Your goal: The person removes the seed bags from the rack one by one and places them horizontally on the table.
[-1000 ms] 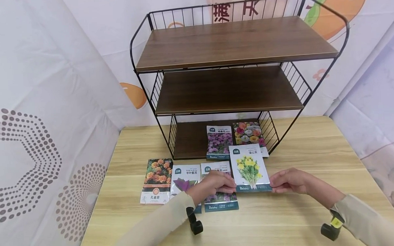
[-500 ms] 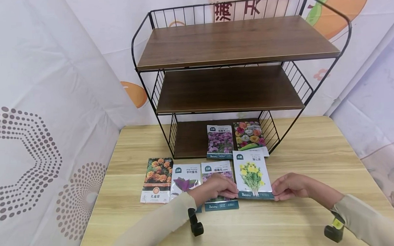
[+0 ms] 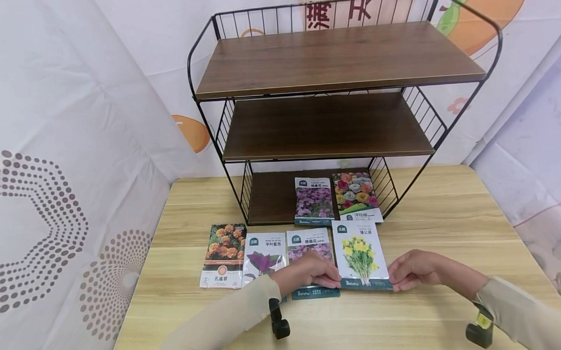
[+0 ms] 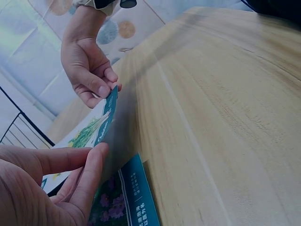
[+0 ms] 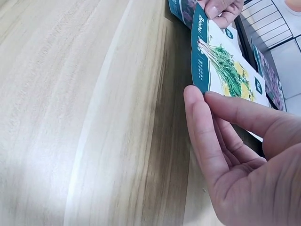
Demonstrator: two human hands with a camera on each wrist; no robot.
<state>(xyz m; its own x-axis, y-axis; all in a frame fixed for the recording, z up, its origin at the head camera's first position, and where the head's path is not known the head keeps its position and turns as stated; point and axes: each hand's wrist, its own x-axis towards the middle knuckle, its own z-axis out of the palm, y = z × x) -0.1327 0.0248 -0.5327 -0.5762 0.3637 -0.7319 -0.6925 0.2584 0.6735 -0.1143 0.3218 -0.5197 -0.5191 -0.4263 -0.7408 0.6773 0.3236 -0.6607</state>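
Observation:
A white seed packet with yellow flowers and a teal bottom strip (image 3: 361, 254) is pinched at its two lower corners. My left hand (image 3: 314, 270) grips the left corner between thumb and fingers, its forearm crossing over a purple-flower seed packet (image 3: 315, 293) on the table. At the right corner my right hand (image 3: 416, 269) pinches the same packet. In the right wrist view the lower edge of the yellow-flower packet (image 5: 200, 56) is tilted up off the wood, with shadow under it. The left wrist view shows both hands along the teal strip (image 4: 109, 113).
To the left lie an orange-flower packet (image 3: 223, 254) and a purple-leaf packet (image 3: 263, 255). On the bottom tier of the rack (image 3: 269, 196) lie another purple-flower packet (image 3: 314, 200) and a multicoloured-flower packet (image 3: 356, 195). Brown middle (image 3: 327, 126) and top shelves (image 3: 336, 57) rise above.
Both hands have drawn the yellow-flower packet toward the person and slightly right, lowering it from over the multicoloured-flower packet, which now shows more of its lower part.

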